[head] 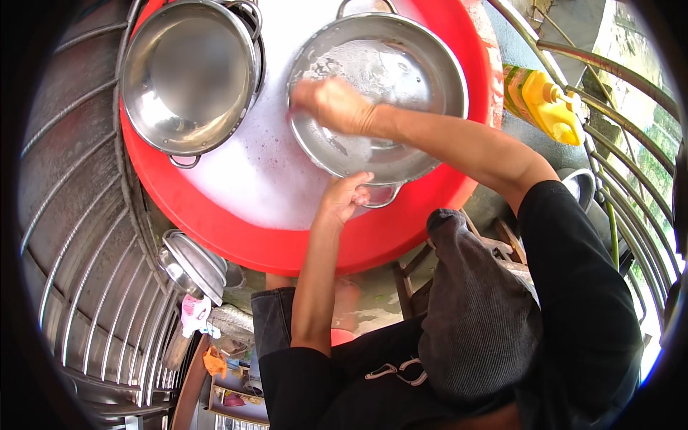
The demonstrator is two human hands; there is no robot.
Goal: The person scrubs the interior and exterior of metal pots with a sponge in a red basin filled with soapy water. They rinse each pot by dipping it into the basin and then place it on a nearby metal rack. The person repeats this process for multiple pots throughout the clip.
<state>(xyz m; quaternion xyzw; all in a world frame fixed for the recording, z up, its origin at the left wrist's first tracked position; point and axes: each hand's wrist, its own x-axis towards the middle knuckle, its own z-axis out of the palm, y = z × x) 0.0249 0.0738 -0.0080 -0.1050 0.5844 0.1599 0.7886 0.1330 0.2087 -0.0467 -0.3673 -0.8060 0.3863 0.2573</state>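
A wide stainless-steel pan point(371, 156) with two loop handles rests tilted in a red plastic tub point(258, 247) of foamy water point(242, 183). My left hand point(344, 196) grips its near rim beside the loop handle point(384, 198). Across the pan reaches my right arm, and my right hand point(333, 105), blurred, is bent over the pan's left side. Its fingertips are hidden; a trace of pink shows beneath them, too unclear to name. Suds and wet streaks cover the pan's inner surface. Left of it, another steel pan point(188, 75) sits over the tub's edge.
A yellow pump bottle point(543, 105) stands right of the tub by metal railings point(618, 70). Bars point(80, 215) line the left. Below are stacked metal basins point(196, 266), a pink-and-white bottle point(196, 314) and an orange cloth-like item point(215, 361). A dark cloth point(478, 317) hangs before my body.
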